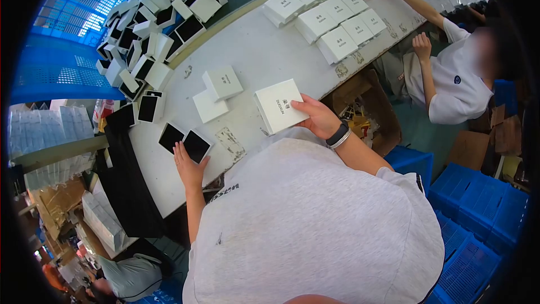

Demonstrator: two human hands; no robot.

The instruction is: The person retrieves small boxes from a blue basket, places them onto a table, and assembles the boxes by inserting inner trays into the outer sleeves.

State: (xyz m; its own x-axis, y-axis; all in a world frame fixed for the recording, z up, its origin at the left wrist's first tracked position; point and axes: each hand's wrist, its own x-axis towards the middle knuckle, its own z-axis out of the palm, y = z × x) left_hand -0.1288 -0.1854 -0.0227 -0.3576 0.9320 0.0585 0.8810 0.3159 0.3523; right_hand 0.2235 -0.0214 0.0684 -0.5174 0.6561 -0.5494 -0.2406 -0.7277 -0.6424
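My right hand (pixel 319 117) grips a closed white box (pixel 279 105) with dark printing, thumb on top and the other fingers mostly hidden beneath. On the left, my left hand (pixel 190 168) has its fingers and thumb around the near corner of an open white box part (pixel 198 144) with a black inside. Touching or close to that part is another black-faced box part (pixel 170 137). Farther back on the table lie a printed white box (pixel 224 83) and a plain white box piece (pixel 210 107), the first partly overlapping the second.
A blue crate (pixel 73 62) at the left spills many black-lined box parts (pixel 160 17) onto the table (pixel 247 39). Rows of printed white boxes (pixel 337 14) stand at the far right. Beyond the table edge sits another person (pixel 461 79); blue crates (pixel 478 202) are stacked at right.
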